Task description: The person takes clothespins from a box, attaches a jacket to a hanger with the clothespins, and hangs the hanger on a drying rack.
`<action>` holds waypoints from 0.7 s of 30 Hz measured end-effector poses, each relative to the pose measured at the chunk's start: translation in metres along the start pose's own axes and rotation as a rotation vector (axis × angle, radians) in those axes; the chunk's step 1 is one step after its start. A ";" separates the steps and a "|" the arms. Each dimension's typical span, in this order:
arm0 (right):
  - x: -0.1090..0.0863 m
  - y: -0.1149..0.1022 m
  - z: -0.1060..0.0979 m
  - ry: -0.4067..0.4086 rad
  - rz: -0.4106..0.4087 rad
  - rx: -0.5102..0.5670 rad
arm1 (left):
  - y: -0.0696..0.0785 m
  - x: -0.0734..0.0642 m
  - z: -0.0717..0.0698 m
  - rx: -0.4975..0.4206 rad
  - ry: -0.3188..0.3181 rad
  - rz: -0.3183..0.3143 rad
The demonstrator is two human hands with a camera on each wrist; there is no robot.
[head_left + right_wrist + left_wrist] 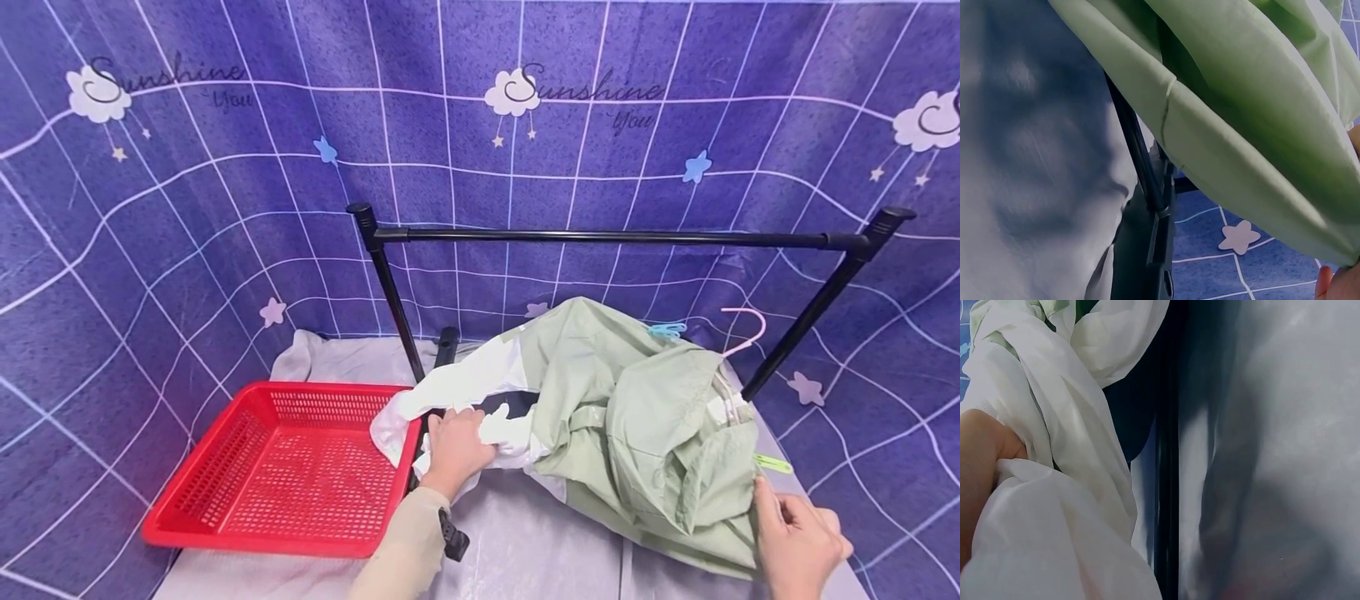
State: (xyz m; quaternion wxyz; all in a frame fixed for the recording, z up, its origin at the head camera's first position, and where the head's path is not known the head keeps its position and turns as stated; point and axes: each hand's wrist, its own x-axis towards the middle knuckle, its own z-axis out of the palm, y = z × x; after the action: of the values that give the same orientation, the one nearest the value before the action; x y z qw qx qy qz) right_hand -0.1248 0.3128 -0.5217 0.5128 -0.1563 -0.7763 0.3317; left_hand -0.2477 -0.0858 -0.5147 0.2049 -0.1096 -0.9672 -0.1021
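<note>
A light green and white jacket lies bunched under the rail, with a pink hanger sticking out of its right end. My left hand grips its white part at the left; in the left wrist view the fingers sink into the white cloth and are partly hidden. At the right my right hand pinches the green edge between thumb and fingers. That edge stretches across the right wrist view. A light blue clip and a lime green clip show beside the jacket.
A red perforated basket stands at the left, one white end of the jacket hanging over its right rim. Behind the jacket rises a black rack with a crossbar and two posts. A grey cloth covers the table, and a purple curtain surrounds it.
</note>
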 end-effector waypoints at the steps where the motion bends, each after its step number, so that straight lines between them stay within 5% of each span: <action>1: 0.000 0.000 0.000 0.003 0.005 -0.002 | 0.000 0.000 0.000 0.005 -0.007 0.001; 21: 0.003 0.003 -0.008 -0.041 -0.009 -0.046 | 0.005 -0.003 0.010 0.022 -0.048 0.027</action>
State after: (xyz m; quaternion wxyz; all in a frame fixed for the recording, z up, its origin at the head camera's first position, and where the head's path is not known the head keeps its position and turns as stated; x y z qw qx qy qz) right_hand -0.1194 0.3191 -0.5198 0.4947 -0.1576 -0.7946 0.3146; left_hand -0.2473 -0.0788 -0.5247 0.1841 -0.1230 -0.9714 -0.0861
